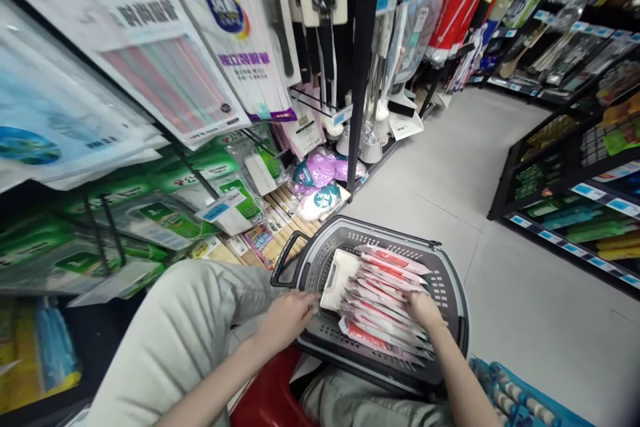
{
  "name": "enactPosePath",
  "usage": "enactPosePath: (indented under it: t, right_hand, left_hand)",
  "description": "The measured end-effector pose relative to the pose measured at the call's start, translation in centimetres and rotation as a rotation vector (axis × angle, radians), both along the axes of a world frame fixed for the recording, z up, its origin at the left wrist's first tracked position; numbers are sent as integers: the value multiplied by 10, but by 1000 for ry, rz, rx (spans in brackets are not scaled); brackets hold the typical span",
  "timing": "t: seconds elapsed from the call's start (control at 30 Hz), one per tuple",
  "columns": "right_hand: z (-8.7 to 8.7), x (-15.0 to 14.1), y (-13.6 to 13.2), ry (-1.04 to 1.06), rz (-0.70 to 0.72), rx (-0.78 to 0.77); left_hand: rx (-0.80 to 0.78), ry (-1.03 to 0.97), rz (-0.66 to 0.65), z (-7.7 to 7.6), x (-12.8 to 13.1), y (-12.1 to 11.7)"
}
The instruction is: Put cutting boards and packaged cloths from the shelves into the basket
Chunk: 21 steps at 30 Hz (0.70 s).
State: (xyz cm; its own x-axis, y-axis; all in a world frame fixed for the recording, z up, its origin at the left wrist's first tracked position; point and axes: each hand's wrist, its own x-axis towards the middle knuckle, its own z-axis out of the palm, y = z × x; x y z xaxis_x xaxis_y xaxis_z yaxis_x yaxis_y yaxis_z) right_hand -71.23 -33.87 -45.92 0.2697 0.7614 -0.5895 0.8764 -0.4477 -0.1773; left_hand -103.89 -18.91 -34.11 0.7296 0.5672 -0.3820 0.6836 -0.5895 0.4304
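A grey plastic shopping basket (453,280) with perforated walls stands between my legs. Inside it, a row of thin red-and-white plastic packets (383,293) leans closely stacked, beside a white tray-like box (337,277). My right hand (424,310) reaches over the basket's right side, its fingers closed on the end of one packet in the middle of the row. On the left, my left hand (293,317) curls over the basket's rim, fingertips close to the white box. The basket's black handle (287,257) is folded out above that hand.
Hanging packages of straws (175,80) and green-carded packs (170,220) fill the shelf on my left. Purple and white bagged items (323,177) lie on its bottom board. A red stool (270,393) is under me. Across the grey floor (430,193) stands another shelf (575,193). Blue packaged goods (515,393) lie lower right.
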Motion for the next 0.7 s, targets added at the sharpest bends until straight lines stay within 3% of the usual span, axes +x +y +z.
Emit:
enactPosePath:
  t: [0.13, 0.27, 0.57, 0.7]
  right_hand:
    - [-5, -11, 6, -49, 62, 8]
    - [-7, -19, 21, 30, 93, 3]
    - [-58, -18, 42, 166, -50, -151]
    - [-63, 1, 40, 234, -95, -131]
  left_hand:
    - [-75, -21, 113, 23, -54, -13]
    - [-133, -20, 237, 25, -86, -26]
    - [-149, 50, 184, 17, -78, -31]
    - [-154, 50, 168, 19, -75, -28]
